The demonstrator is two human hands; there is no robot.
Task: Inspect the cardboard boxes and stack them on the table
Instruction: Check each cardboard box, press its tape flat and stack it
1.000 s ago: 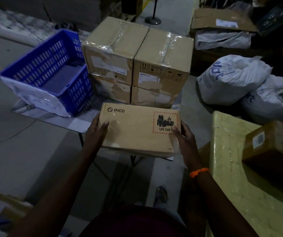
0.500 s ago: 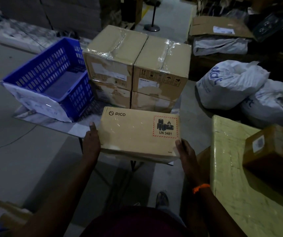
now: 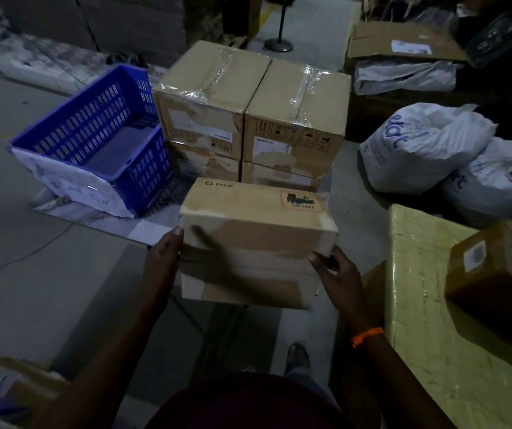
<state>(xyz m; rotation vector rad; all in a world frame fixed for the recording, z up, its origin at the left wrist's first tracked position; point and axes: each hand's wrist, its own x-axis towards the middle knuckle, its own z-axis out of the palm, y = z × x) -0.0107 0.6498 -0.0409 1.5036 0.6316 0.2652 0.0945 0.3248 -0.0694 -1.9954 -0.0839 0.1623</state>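
From where I stand, the slick-looking wrap worries me: gripped only at its ends, the PICO box (image 3: 257, 243) could slide free and drop to the floor. It hangs mid-frame, tipped toward the person, just in front of the stacked boxes (image 3: 248, 119) and partly past the table (image 3: 143, 226) edge. The left hand (image 3: 163, 258) clasps its left end, thumb on the near face. The right hand (image 3: 338, 274) grips the lower right corner.
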